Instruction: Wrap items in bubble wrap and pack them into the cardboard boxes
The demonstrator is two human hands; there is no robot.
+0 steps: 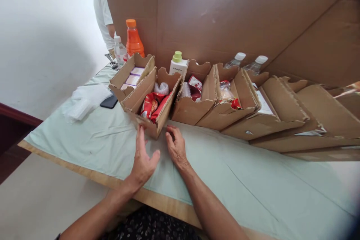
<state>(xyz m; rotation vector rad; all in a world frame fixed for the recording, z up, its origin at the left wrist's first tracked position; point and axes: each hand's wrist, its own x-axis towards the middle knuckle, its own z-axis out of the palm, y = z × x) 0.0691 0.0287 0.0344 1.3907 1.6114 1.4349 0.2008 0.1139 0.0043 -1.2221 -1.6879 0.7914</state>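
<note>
"Which box are the hands at?"

"The cardboard box with red packets and a clear-wrapped bundle in it. It sits on the left half of the table, set back from the near edge."

"And the left hand?"

"Spread, thumb well away from the fingers, gripping nothing. Its fingertips are at the box's front wall; I can't tell whether they touch."

"The right hand?"

"Loosely curled and unloaded, just beside the box's front right corner."

"What's around that box?"

"On the side toward the table's left edge, another box holding purple-and-white cartons. Toward the right end runs a row of similar boxes, the first with a red-and-white carton inside."

"Nearer the left edge?"

"A black flat object, with crumpled clear wrap next to it."

"Along the back?"

"An orange bottle beside a clear bottle, then a white bottle with a green cap, all behind the boxes. A tall cardboard panel rises there, and past its left side another person's pale sleeve shows."
</note>
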